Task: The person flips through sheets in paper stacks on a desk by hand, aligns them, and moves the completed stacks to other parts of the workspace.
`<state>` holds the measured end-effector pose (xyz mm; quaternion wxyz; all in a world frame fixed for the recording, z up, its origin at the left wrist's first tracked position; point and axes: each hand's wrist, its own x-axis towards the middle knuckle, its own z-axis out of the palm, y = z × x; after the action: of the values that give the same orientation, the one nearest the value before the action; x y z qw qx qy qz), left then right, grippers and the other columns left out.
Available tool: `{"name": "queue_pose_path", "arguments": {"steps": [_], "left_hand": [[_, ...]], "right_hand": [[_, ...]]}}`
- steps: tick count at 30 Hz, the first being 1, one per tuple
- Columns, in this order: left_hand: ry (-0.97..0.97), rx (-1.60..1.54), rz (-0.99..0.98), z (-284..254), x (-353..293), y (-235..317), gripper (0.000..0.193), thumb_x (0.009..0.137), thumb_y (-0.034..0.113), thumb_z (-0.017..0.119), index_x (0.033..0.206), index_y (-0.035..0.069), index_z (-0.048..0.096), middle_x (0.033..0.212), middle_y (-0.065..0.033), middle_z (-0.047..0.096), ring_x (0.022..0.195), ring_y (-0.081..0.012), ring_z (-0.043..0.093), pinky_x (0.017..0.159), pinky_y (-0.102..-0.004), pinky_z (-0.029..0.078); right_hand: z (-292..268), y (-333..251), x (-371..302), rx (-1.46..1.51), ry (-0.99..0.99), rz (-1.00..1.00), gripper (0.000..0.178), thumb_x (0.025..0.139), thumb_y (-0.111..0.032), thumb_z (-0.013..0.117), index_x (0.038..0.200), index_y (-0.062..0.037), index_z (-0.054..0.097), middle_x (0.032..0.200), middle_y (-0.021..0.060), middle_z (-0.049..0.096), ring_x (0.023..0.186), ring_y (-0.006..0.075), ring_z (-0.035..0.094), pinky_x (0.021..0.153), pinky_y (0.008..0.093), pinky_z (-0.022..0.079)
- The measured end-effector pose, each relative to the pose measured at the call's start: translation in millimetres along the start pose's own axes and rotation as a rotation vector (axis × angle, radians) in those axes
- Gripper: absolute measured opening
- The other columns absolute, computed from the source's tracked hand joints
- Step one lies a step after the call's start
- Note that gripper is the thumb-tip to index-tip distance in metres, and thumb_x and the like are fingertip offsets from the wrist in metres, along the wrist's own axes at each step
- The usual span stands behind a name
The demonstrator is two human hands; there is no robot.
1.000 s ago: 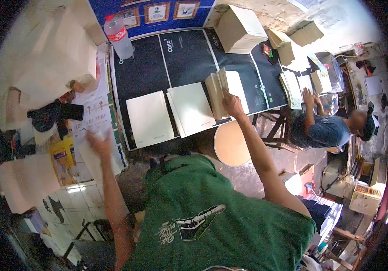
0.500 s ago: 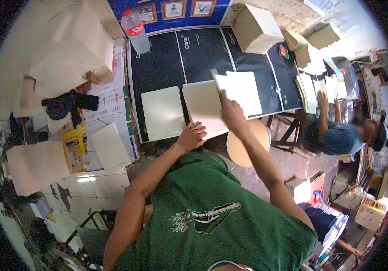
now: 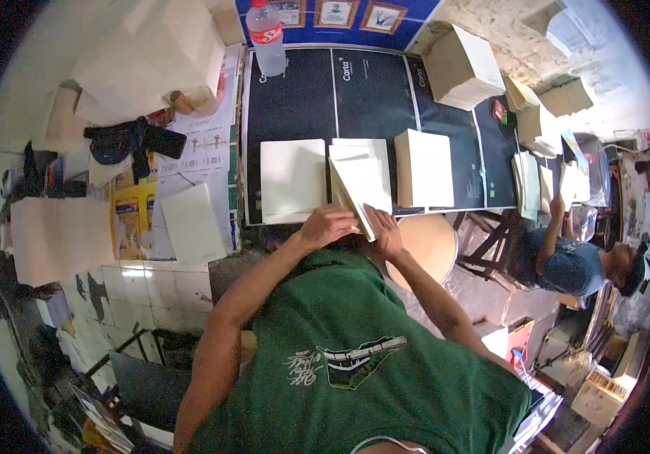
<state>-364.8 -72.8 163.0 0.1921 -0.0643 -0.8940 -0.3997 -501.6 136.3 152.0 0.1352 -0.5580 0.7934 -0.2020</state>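
Observation:
A folded sheaf of cream paper (image 3: 355,195) stands tilted over the middle stack of paper (image 3: 370,147), its near end raised at the table's edge. My left hand (image 3: 328,227) pinches the sheaf's near end from the left, fingers bent. On the other side my right hand (image 3: 385,232) grips the same end, its fingertips partly hidden by the paper. To the left lies a flat stack of cream sheets (image 3: 292,178). A thicker stack of paper (image 3: 425,168) sits to the right of my right hand.
The table has a black covering (image 3: 294,98). On it stand a plastic bottle (image 3: 268,45) and a tall paper stack (image 3: 462,68). A round stool (image 3: 431,246) is by the near edge. At the right, a co-worker (image 3: 567,257) handles papers. A phone (image 3: 164,141) lies on the left-hand table.
My right hand has come back from the far part of the middle stack to the near edge, beside my left hand. The sheaf is now raised between both hands. The view has shifted slightly.

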Motion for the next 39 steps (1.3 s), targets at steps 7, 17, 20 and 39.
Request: {"name": "queue_pose_path", "arguments": {"steps": [7,17,20,39], "left_hand": [[-0.253,0.676,-0.366,-61,-105,-43,0.079,0.084,0.037,0.072,0.147,0.004,0.038,0.159,-0.0154,0.028,0.148,-0.0301,0.025,0.118,-0.0618,0.015],[-0.002,0.464,-0.178,-93,-110,-13,0.034,0.086,0.021,0.070,0.121,0.019,0.066,0.122,-0.0038,0.067,0.117,-0.0267,0.061,0.107,-0.0468,0.043],[0.284,0.351,-0.210,-104,-97,21,0.027,0.088,0.021,0.069,0.115,0.016,0.069,0.115,-0.0049,0.068,0.109,-0.0279,0.064,0.102,-0.0454,0.048],[1.112,-0.121,-1.471,-245,-356,-109,0.044,0.101,0.035,0.050,0.126,0.000,0.060,0.134,-0.0187,0.059,0.127,-0.0275,0.054,0.107,-0.0364,0.040]], "right_hand": [[-61,-36,34,0.177,0.375,-0.004,0.056,0.082,-0.012,0.058,0.137,-0.0004,0.054,0.128,0.0180,0.064,0.111,0.0370,0.064,0.096,0.0493,0.049],[23,-109,101,-0.110,0.050,-0.277,0.065,0.084,-0.010,0.056,0.147,-0.0191,0.043,0.125,0.0123,0.063,0.105,0.0299,0.063,0.086,0.0466,0.052],[3,-118,113,-0.059,0.034,-0.342,0.076,0.070,-0.003,0.066,0.143,-0.0133,0.049,0.121,0.0152,0.065,0.098,0.0304,0.066,0.086,0.0420,0.055],[168,-335,199,-0.059,-0.452,-0.457,0.084,0.084,-0.039,0.072,0.146,0.0017,0.032,0.139,0.0245,0.044,0.121,0.0438,0.048,0.102,0.0555,0.039]]}}
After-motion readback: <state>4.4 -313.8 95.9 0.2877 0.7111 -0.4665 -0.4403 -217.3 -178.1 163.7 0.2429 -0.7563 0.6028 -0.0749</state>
